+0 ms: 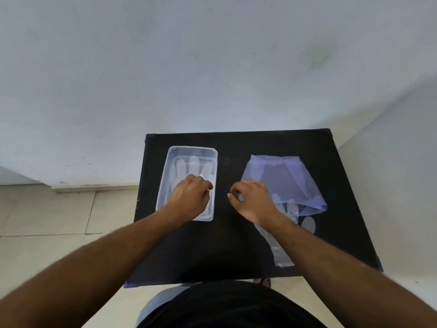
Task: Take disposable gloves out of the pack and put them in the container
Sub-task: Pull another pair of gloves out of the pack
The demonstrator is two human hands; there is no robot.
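Note:
A clear rectangular plastic container [172, 154] stands on the left half of a black table [236, 245]. A clear disposable glove [194, 165] lies flat inside it, fingers pointing away from me. My left hand [190, 196] rests over the container on that glove, fingers curled down. On the right lies the bluish see-through pack [281, 178]. Another clear glove [282, 233] sticks out of the pack's near end toward me, partly under my right forearm. My right hand [251, 200] is at the pack's left near edge, fingers curled, pinching the film.
The table stands against a white wall, with pale floor tiles [47, 221] to the left. Bare black surface runs between the container and the pack and along the near edge. My dark shirt and a sandalled foot [262, 281] show below the table.

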